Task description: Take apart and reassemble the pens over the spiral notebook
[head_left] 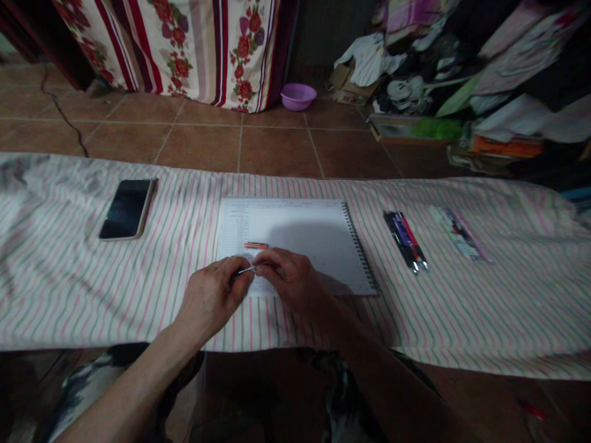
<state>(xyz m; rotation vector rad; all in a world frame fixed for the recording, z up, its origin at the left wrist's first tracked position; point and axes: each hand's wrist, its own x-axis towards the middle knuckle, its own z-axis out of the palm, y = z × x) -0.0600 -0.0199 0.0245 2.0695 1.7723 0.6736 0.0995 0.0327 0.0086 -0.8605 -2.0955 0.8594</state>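
My left hand (210,298) and my right hand (289,280) meet over the near edge of a spiral notebook (295,237) lying on a striped cloth (69,271). Both are pinched closed on a thin pen part (244,271), its metallic tip showing between the fingertips. A small orange pen piece (255,245) lies on the page just beyond my fingers. The notebook's wire binding runs down its right side.
A dark phone (127,208) rests on the cloth at the left. Several pens (406,240) and a patterned flat packet (459,232) lie to the right. Beyond are tiled floor, a floral curtain (203,49), a purple bowl (298,96) and piled clothes (462,61).
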